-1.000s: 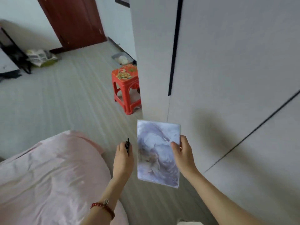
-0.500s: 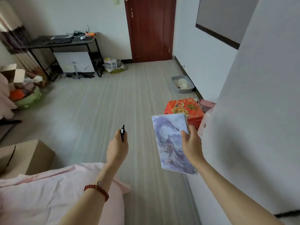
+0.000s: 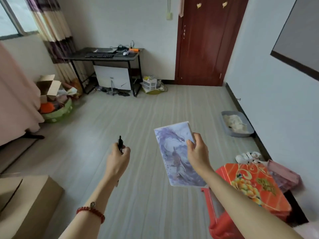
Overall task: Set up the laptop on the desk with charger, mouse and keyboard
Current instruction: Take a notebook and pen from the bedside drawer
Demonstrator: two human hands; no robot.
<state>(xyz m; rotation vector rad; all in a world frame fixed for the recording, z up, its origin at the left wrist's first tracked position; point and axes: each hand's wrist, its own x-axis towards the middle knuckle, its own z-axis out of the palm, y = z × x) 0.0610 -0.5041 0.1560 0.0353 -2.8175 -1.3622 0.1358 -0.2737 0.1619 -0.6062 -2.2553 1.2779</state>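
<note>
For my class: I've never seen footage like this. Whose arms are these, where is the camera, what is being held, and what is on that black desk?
There is no machine. A person wears the camera on the head, so you see their own arms. The left hand grips a black pen; the right hand holds a notebook with a purple picture cover. Across the room stands the black desk, bearing a keyboard, a white mouse and tangled cables. A red stool stands beside the right arm.
</note>
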